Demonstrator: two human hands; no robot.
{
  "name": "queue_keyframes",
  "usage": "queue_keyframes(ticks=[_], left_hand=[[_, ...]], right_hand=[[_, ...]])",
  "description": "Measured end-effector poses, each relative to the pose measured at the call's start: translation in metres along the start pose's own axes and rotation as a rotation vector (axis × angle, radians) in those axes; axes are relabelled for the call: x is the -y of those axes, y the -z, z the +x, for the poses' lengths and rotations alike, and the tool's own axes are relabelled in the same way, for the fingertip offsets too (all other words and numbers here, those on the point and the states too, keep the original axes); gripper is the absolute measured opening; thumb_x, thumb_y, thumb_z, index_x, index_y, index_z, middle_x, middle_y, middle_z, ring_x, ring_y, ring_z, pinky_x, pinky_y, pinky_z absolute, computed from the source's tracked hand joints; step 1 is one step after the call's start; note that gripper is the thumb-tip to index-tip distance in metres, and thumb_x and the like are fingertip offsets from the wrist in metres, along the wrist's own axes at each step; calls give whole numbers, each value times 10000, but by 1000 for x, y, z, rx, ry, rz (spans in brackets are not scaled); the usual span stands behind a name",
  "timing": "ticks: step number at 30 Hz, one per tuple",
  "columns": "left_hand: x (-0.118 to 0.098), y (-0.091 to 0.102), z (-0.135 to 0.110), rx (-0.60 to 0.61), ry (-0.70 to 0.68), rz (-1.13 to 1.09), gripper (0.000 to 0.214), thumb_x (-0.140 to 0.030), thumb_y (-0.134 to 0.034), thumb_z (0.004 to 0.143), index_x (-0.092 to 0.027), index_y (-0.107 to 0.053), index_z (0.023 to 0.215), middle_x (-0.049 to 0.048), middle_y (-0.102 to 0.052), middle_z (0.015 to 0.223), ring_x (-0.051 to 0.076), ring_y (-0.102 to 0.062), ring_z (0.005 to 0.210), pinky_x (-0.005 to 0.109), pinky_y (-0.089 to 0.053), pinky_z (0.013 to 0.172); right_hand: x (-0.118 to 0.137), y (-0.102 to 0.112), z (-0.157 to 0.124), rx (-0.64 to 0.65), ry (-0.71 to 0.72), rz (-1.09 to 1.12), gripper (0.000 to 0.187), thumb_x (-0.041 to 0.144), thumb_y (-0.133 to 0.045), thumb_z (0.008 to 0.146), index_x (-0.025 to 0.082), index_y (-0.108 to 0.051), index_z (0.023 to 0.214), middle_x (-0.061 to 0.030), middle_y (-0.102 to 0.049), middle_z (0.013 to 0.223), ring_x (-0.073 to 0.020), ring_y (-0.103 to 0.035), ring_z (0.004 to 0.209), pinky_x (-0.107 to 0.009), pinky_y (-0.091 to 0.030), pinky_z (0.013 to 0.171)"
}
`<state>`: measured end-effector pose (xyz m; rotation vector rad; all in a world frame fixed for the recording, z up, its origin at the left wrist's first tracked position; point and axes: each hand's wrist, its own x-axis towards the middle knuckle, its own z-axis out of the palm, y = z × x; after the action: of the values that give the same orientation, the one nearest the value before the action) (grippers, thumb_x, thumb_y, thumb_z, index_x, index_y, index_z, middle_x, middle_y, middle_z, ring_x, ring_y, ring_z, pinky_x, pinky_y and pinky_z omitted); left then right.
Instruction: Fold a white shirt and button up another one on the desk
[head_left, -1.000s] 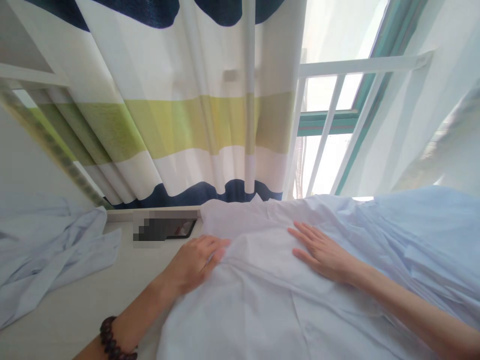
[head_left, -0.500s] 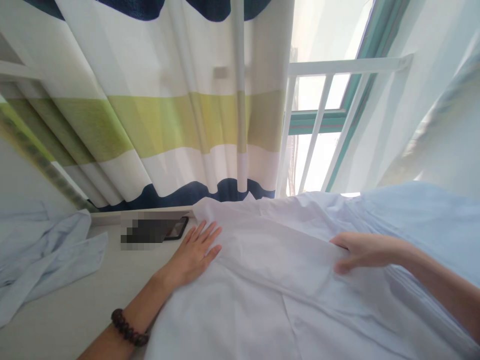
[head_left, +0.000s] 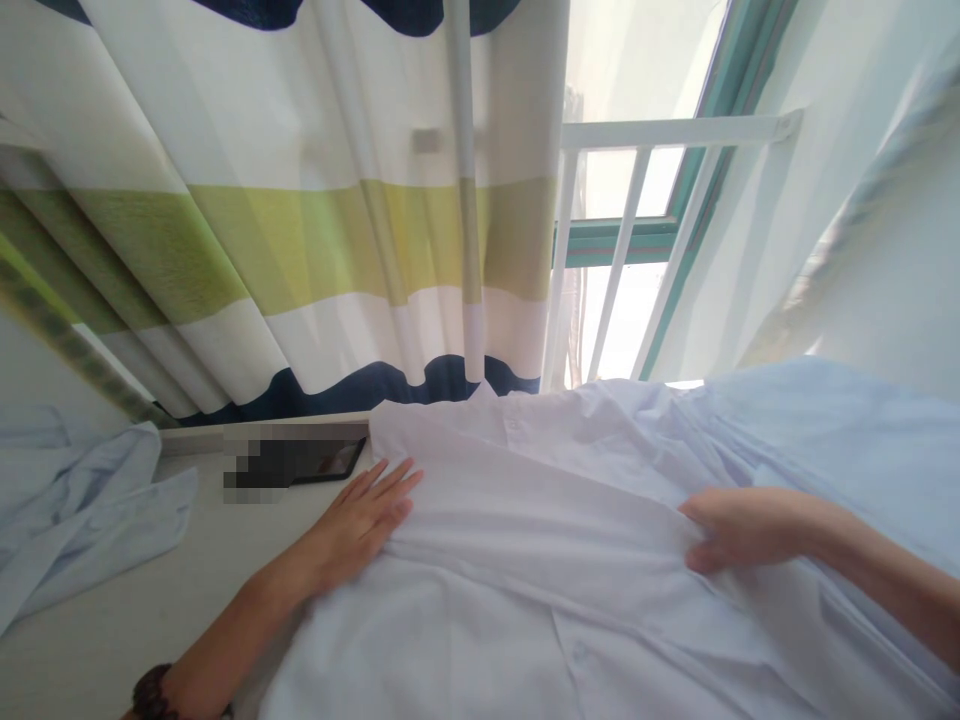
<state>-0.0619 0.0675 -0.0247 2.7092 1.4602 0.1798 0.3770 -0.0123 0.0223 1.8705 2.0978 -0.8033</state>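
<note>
A white shirt (head_left: 525, 560) lies spread over the table, its collar toward the window. My left hand (head_left: 360, 520) lies flat with fingers stretched out at the shirt's left edge, partly on the cloth. My right hand (head_left: 739, 525) is at the shirt's right side with thumb and fingers pinched on a fold of the white fabric. A dark bead bracelet (head_left: 154, 692) sits on my left wrist.
A light blue garment (head_left: 82, 500) lies crumpled at the table's left. Another light blue cloth (head_left: 840, 430) lies at the right. A dark phone (head_left: 315, 460) rests near the table's back edge. Behind hang a striped curtain (head_left: 337, 230) and a window railing (head_left: 637, 200).
My right hand slid from lying flat on the shirt's middle to its right side and closed on a fold. My left hand drew slightly left along the shirt's edge.
</note>
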Motion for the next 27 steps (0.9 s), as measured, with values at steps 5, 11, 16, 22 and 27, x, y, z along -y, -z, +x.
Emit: queue_keyframes(ticks=[5,11,16,22,27], left_hand=[[22,-2,-24,-252,60,-218,395,-252,-393,850,-247,-583,1197,49,-544,1337,246,-458,1279,417,-365,1082],[32,-12,-48,-385,298,-334,395,-305,-479,770,-177,-495,1143,90,-583,1092,242,-581,985,401,-487,911],[18,-3,-37,-358,427,-468,257,-378,-497,807,-189,-523,979,44,-617,869,208,-592,792,354,-505,761],[17,-2,-42,-439,245,-509,59,-150,-472,749,-202,-481,721,-9,-533,723,150,-519,652,262,-440,618],[21,0,-47,-474,81,-518,168,-29,-439,727,-190,-470,688,-5,-496,756,132,-497,702,241,-423,668]], right_hand=[[31,5,6,-206,9,-233,289,269,-675,654,225,-678,939,-112,-693,1002,-344,-646,934,-435,-503,758],[144,25,67,-461,294,-152,375,392,-524,887,159,-576,1177,-158,-613,1155,-301,-589,1058,-390,-467,859],[245,52,138,-581,387,-81,449,445,-418,952,103,-529,1221,-192,-543,1263,-322,-498,1180,-420,-423,937],[305,63,201,-458,394,-15,361,351,-590,898,168,-557,1208,-110,-553,1261,-251,-554,1108,-454,-469,921],[310,74,217,-290,393,194,322,335,-569,916,168,-566,1191,-76,-585,1200,-223,-605,1004,-418,-523,834]])
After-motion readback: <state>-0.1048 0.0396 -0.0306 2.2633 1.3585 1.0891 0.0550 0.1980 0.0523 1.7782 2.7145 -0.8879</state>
